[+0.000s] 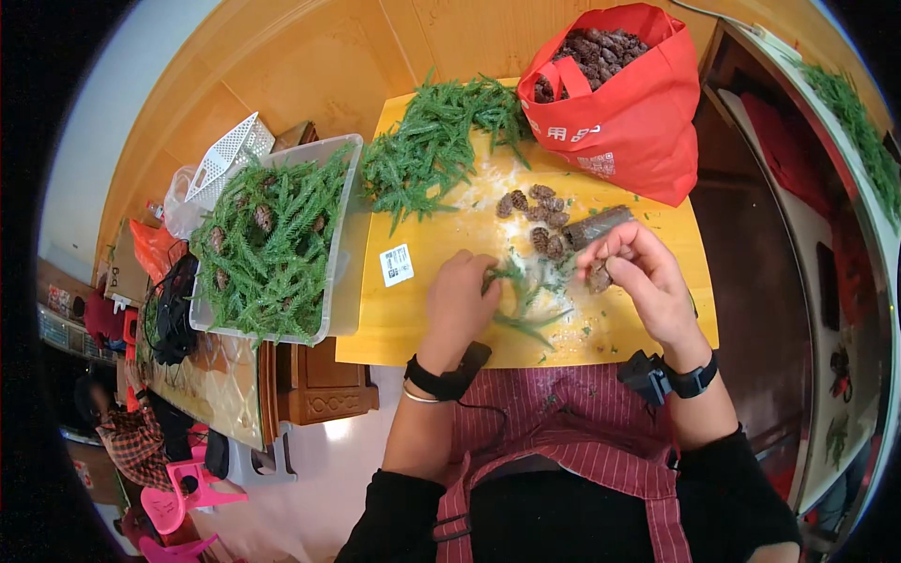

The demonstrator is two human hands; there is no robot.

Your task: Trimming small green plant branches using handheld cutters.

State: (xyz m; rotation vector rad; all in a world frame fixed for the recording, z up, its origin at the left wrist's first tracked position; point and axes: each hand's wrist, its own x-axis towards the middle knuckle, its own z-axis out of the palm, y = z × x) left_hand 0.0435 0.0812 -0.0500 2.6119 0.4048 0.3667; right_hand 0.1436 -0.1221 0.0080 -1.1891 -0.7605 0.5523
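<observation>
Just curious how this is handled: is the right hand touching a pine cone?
Touching. The head view shows the right hand pinching a pine cone between thumb and finger.

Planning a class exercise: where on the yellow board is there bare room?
Free: between white label, left hand and near edge; mostly, between red bag and right hand. Crowded: the middle, with pine cones; far edge, with green sprigs.
</observation>
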